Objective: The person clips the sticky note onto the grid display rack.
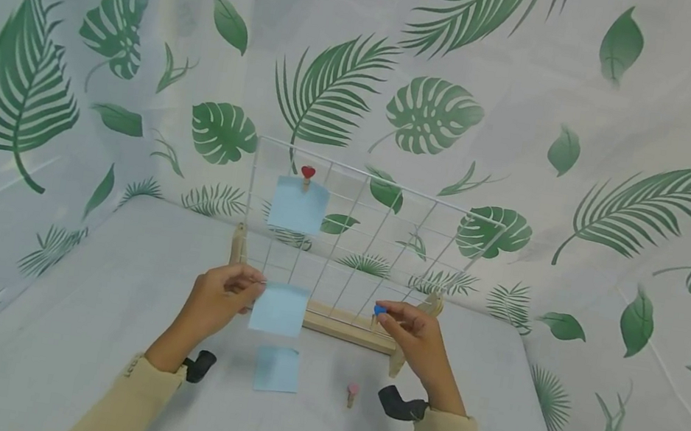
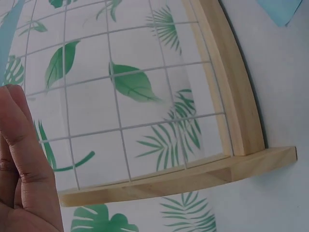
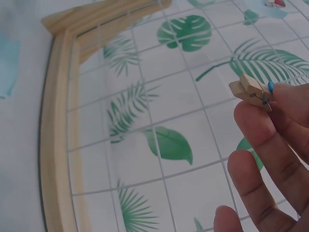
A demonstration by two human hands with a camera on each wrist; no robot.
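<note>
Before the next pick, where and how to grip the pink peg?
Best guess: pinch the pink peg across its pink end, from above, with the right hand once the blue peg is released. It appears to lie pink end away from the head camera, nothing touching its sides. On the red peg, the plain end overlaps the upper note, so leave that end free.
</note>
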